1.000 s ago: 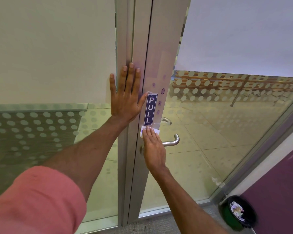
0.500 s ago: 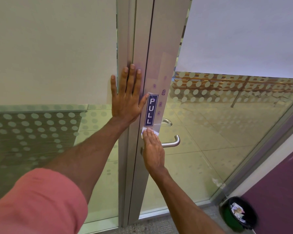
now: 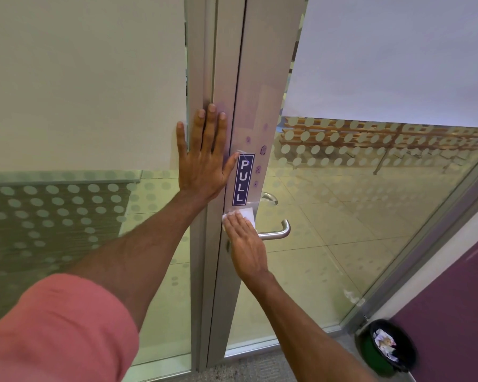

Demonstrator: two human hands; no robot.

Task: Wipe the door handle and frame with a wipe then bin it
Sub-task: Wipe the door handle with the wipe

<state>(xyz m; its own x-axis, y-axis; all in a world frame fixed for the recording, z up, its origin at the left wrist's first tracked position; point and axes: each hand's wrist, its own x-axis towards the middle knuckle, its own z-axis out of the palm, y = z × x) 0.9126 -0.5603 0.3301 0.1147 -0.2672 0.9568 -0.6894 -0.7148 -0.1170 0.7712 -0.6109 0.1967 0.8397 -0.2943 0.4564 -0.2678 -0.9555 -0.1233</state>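
1. The glass door stands a little ajar, its metal frame running top to bottom through the middle of the view.
2. Left hand is spread flat and open against the frame, fingers pointing up, bracing just left of the PULL sign and grasping nothing.
3. Right hand presses palm-down on the frame just below the sign, fingers extended rather than clenched, pinning the wipe beneath them.
4. The bin waits on the floor at lower right, well apart from both hands, with crumpled paper already inside.
5. The handle sticks out to the right just beside the right hand; whether it has had its wipe cannot be told from here.
6. The wipe shows as a white corner poking out above the fingertips, flat on the frame.
7. Judgement: mid-task. Frame wiping is underway, more frame likely remains, and binning is not yet done.
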